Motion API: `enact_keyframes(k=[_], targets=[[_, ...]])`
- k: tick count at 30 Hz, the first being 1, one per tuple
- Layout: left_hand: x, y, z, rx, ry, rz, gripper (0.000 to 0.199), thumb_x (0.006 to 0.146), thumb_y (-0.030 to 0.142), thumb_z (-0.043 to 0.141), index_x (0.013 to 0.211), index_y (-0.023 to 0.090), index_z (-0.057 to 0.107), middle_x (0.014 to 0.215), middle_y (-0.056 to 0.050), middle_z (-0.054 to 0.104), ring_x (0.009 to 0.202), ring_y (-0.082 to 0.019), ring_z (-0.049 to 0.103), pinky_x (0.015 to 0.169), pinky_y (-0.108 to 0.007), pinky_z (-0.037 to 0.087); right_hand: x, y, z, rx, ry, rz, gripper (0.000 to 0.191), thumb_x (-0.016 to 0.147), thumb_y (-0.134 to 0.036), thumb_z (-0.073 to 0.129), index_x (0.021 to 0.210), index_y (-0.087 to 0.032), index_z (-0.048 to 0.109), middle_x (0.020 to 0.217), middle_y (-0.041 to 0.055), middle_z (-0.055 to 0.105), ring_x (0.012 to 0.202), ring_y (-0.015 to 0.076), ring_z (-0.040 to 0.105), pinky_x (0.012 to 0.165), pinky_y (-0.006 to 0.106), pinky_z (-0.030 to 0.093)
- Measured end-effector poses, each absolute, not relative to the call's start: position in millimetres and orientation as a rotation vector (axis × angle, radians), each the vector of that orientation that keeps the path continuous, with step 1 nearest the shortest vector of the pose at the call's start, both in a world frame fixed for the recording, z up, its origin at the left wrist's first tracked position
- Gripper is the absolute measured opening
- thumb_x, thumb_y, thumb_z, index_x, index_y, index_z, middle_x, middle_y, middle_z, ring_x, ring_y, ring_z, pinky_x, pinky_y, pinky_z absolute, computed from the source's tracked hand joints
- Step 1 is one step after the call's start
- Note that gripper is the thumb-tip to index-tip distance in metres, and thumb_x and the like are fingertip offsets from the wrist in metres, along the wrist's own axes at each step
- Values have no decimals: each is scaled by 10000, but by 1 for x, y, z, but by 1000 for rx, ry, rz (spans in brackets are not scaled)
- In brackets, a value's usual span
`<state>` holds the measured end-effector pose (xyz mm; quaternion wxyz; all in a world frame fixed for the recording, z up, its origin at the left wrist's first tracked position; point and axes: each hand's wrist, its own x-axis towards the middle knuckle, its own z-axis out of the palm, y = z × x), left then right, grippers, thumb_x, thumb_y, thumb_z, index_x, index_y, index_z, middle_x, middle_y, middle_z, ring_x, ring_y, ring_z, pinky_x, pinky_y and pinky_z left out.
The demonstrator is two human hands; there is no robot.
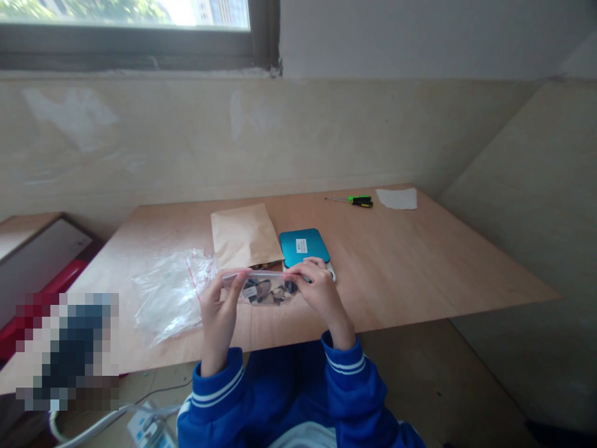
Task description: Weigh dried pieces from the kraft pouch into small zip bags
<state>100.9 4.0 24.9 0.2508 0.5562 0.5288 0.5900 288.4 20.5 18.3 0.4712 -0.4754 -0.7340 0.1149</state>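
A small clear zip bag [264,291] with dark and brownish pieces inside hangs between my two hands near the table's front edge. My left hand [224,305] pinches the left end of its top strip. At the right end of the strip, the fingers of my right hand [318,289] are closed on the bag. Just behind the bag lie a brown paper envelope [245,235] and a teal square-topped scale [304,246] with a white label, its front partly hidden by my right hand. Crumpled clear plastic bags [170,298] lie to the left of my left hand.
On the wooden table [420,261], a screwdriver [359,201] with a green and black handle lies at the back, beside a white paper piece [398,199]. A blurred dark object [74,348] is at the front left. Below the table are cables and a power strip [150,426].
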Motion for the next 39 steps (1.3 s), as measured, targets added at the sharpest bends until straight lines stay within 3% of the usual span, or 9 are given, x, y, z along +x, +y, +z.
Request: enact_keyframes(k=[5, 13, 21, 25, 28, 32, 36, 39], targets=[[99, 5, 22, 1426, 1427, 1605, 219, 828, 406, 643, 837, 201, 719, 841, -25, 732, 819, -175, 677, 742, -283, 534, 285, 20, 17, -1139, -1821, 255, 253, 919, -177, 567, 689, -232, 659, 731, -11, 708, 745, 173, 628, 816, 335, 416], [100, 6, 22, 1342, 1409, 1645, 222, 831, 401, 643, 869, 201, 729, 839, -22, 734, 809, -168, 673, 737, -277, 533, 295, 19, 17, -1133, -1797, 426, 114, 882, -321, 638, 828, -255, 713, 842, -11, 746, 797, 173, 658, 795, 315, 439], [92, 7, 17, 1274, 1392, 1694, 222, 820, 395, 657, 818, 185, 728, 795, -20, 734, 772, -159, 671, 740, -272, 524, 305, 19, 15, -1161, -1725, 442, 249, 864, -96, 578, 735, -247, 728, 758, -4, 747, 752, 184, 634, 724, 305, 478], [95, 7, 22, 1275, 1341, 1640, 198, 808, 374, 674, 822, 181, 718, 772, -13, 735, 738, -156, 681, 725, -266, 529, 314, 17, 15, -1267, -1688, 499, 267, 844, -89, 572, 755, -263, 754, 788, 8, 756, 775, 200, 623, 718, 312, 488], [95, 8, 27, 1270, 1262, 1522, 231, 814, 392, 662, 894, 181, 715, 709, -11, 725, 647, -161, 683, 669, -277, 544, 324, 15, 15, -1310, -1638, 574, 237, 848, -123, 581, 792, -264, 763, 826, 12, 761, 808, 211, 634, 744, 327, 493], [96, 11, 27, 1282, 1276, 1509, 239, 787, 399, 689, 859, 174, 725, 742, -23, 735, 672, -161, 687, 658, -260, 541, 333, 13, 18, -1210, -1536, 802, 159, 886, -284, 592, 869, -243, 745, 912, 28, 751, 885, 212, 666, 796, 330, 507], [100, 12, 23, 1154, 1324, 1695, 242, 786, 401, 682, 837, 170, 732, 764, -19, 739, 678, -147, 677, 657, -246, 531, 330, 13, 16, -1063, -1510, 1126, 357, 838, -439, 649, 1130, -234, 648, 1154, 56, 682, 964, 194, 663, 810, 311, 541], [105, 11, 21, 1039, 1313, 1786, 250, 768, 407, 695, 830, 169, 740, 739, -16, 734, 651, -134, 662, 620, -229, 519, 322, 15, 8, -1040, -1546, 1245, 438, 710, -404, 778, 1089, -233, 640, 1100, 34, 686, 945, 181, 665, 867, 326, 541]])
